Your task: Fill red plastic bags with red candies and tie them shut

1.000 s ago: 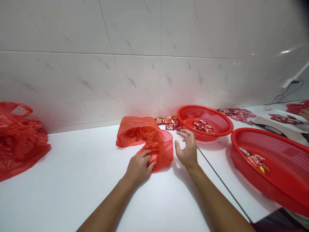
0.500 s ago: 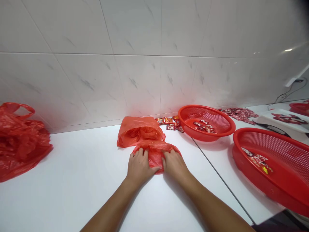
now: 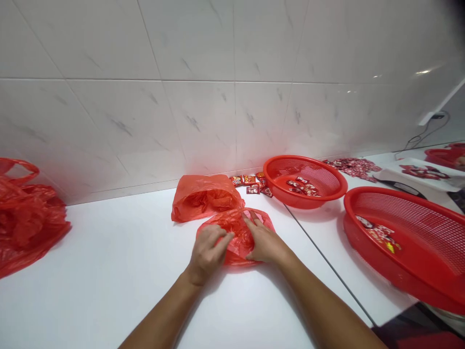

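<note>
A thin red plastic bag (image 3: 238, 237) lies on the white table in front of me, its mouth spread wide. At its left side is my left hand (image 3: 209, 252), fingers curled in on the bag's edge and thumb toward the middle. My right hand (image 3: 265, 240) reaches over the right part of the bag, with its fingers apart and touching the plastic inside. Just behind, a second red plastic bag (image 3: 203, 186) rests with its mouth facing me.
Small red-wrapped packets (image 3: 250, 181) lie by the wall. At right stand a smaller red basket (image 3: 305, 198) and a larger red basket (image 3: 392, 271), both with packets inside. Farther right are a packet pile (image 3: 354, 167) and a white scale (image 3: 395, 177). Crumpled red bags (image 3: 32, 223) lie at left.
The bag under my hands has been spread from a folded shape into a wide mouth. My left hand has curled up and my right has opened out. The view has shifted slightly right.
</note>
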Available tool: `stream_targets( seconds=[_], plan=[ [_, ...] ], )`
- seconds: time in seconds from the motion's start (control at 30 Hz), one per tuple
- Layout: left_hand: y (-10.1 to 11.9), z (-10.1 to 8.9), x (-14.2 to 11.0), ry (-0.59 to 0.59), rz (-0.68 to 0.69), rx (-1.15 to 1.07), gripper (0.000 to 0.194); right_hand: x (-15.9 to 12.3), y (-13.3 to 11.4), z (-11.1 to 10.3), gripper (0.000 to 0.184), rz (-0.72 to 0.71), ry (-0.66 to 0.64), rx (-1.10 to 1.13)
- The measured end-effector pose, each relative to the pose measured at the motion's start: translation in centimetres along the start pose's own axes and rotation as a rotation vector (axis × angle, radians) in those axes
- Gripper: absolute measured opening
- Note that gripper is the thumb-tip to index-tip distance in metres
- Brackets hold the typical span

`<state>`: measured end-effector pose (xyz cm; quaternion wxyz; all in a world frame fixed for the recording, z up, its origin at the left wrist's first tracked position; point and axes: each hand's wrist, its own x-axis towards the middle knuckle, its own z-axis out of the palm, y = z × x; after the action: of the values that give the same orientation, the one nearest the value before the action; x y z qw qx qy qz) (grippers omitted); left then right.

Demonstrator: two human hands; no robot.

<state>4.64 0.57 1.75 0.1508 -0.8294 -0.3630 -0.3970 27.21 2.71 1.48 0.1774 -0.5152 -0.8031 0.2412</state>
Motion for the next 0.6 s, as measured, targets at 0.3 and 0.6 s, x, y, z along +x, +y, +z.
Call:
stream_targets(
  seconds=[0.3,0.6],
  plan=[
    [-1.7,1.0,-0.7,-0.499,-0.428,0.089,0.046,-0.1,-0.1,0.3,0.099,-0.074,-0.180,0.010],
    [-1.7,0.5,-1.0,-0.636,-0.573,0.155,0.082,0.7,-1.0,-0.6,0.040,-0.082,0.284,0.121]
  ],
)
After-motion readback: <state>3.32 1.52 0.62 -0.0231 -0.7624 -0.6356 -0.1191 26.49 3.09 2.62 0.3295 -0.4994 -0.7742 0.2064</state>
